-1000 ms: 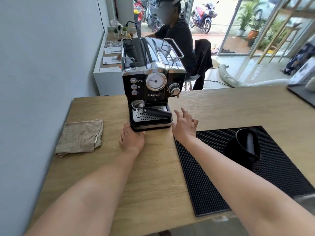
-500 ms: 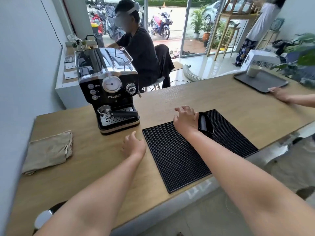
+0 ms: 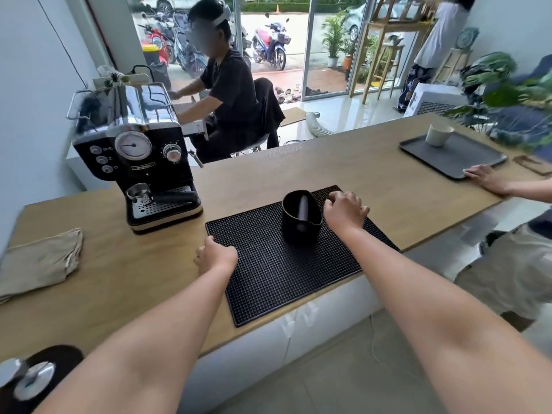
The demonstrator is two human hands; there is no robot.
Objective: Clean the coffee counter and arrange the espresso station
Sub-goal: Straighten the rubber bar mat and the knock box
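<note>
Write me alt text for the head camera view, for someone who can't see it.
Two bare hands rest on a black rubber bar mat on a wooden counter: the left hand at its near left edge, the right hand beside a black knock box standing on the mat. An espresso machine and a folded beige cloth sit to the left.

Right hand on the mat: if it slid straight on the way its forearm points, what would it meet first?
Probably nothing soon: the right hand aims past the mat onto bare counter. The black bin sits just to its left.
</note>
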